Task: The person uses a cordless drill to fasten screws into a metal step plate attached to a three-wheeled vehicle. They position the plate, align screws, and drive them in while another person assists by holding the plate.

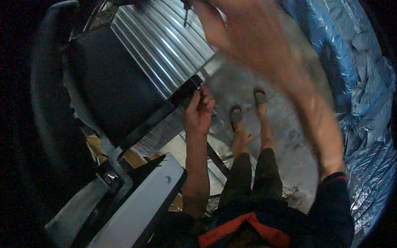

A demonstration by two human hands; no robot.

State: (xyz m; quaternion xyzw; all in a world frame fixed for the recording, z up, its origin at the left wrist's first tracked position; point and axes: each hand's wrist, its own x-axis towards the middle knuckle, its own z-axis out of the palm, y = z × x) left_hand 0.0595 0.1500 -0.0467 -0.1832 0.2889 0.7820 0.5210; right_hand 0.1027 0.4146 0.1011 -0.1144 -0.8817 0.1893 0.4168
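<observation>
My left hand is closed, its fingers pinched at the corner of a black edge piece. What they pinch is too small to make out. That black piece runs along the near end of a ribbed silver metal panel and a flat black panel. My right arm reaches far up and across, smeared by motion. The right hand is partly cut off by the top edge, over the far right side of the ribbed panel. Beside it a thin dark shaft points down; whether the hand holds it is unclear.
A white panel with a dark edge stands close at the lower left, next to a metal bracket. Crinkled silver-blue sheeting lines the right side. My sandaled feet are on the grey concrete floor.
</observation>
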